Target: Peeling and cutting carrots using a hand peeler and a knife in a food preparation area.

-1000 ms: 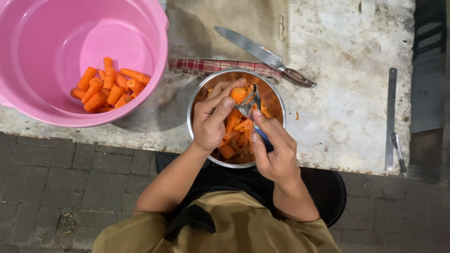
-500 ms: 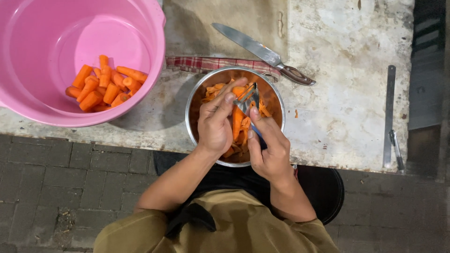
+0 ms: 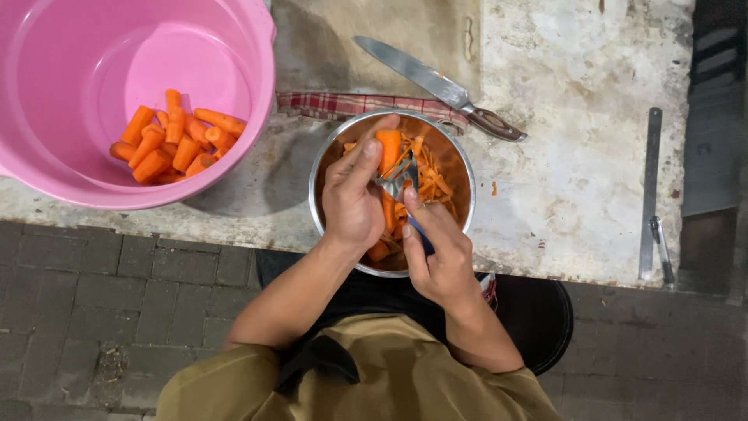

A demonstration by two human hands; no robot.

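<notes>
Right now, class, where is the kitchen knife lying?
In the head view, the kitchen knife lies diagonally on the worn table, just beyond the metal bowl and checked cloth, right of the pink bucket.

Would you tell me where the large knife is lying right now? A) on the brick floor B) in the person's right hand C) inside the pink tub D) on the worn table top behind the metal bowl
D: the knife lies flat on the table beyond the metal bowl, its handle near the bowl's rim, while the right hand holds a peeler instead.

Worn table [image 3: 576,156]: knife [image 3: 436,82], bowl [image 3: 327,156], tub [image 3: 249,156]
</notes>
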